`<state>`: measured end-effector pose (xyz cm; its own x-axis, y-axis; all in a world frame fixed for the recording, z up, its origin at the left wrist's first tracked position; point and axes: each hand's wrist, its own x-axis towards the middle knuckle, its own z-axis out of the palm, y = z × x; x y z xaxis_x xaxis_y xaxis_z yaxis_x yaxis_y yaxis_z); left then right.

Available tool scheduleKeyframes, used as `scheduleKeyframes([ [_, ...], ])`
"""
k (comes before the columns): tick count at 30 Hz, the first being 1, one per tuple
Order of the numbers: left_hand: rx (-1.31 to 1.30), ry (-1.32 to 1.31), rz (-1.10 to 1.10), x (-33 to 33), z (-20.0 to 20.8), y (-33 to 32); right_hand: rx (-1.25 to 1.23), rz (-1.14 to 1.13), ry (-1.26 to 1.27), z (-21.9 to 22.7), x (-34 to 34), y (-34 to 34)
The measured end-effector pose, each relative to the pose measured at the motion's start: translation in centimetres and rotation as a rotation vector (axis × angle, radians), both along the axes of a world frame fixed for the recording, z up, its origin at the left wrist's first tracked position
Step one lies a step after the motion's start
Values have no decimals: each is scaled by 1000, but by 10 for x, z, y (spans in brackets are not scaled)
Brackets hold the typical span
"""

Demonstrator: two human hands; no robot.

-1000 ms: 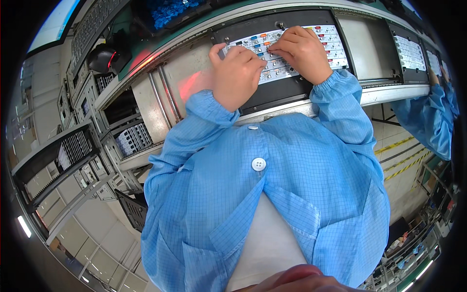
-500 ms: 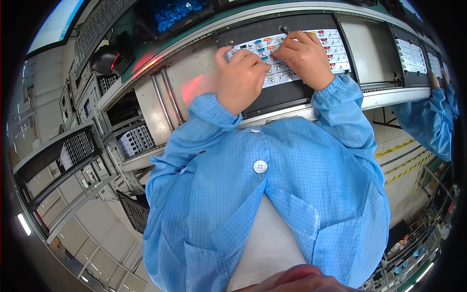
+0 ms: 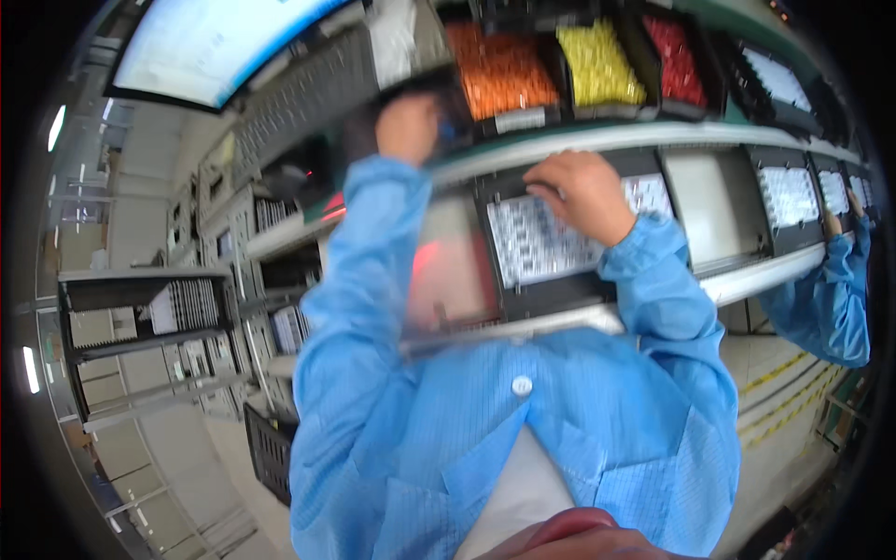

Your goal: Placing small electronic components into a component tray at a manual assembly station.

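A white circuit board panel (image 3: 541, 245) with rows of small parts, blurred, lies in a black tray (image 3: 560, 291) on the rail line before me. Over its upper part hovers my right hand (image 3: 590, 194), fingers curled and thumb close to the index finger. Anything pinched there is too small to make out. My left hand (image 3: 408, 128) is stretched forward at a dark bin (image 3: 450, 117) showing a little blue, left of the orange parts. Motion smears its fingers, and the bin's contents are mostly hidden.
Bins of orange (image 3: 504, 75), yellow (image 3: 599, 65) and red parts (image 3: 674, 58) stand behind the rail. A lit screen (image 3: 224, 47) and a keyboard (image 3: 303, 98) are at far left. More trayed boards (image 3: 789, 196) run right, where another person's blue sleeve (image 3: 821, 308) shows.
My left hand has left the board and moved forward to the dark bin. My right hand stays over the board, slightly raised. The view has shifted, bringing the coloured bins into sight.
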<state>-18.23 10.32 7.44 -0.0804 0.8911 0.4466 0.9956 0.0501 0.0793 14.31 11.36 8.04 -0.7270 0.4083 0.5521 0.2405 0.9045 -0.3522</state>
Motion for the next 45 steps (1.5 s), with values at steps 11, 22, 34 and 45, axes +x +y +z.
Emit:
scheduleKeyframes([
  [11, 236, -70, 55, 41, 34, -54, -44, -462, -297, 17, -99, 86],
  [22, 151, -701, -340, 94, 41, -191, 26, -443, -13, 17, -118, 29],
  [34, -188, -1131, -266, 120, -2, -267, -201, -293, 199, -3, -1, -78],
  [45, -202, -1466, -253, 125, -35, -253, -560, -393, 527, -10, 21, -71],
])
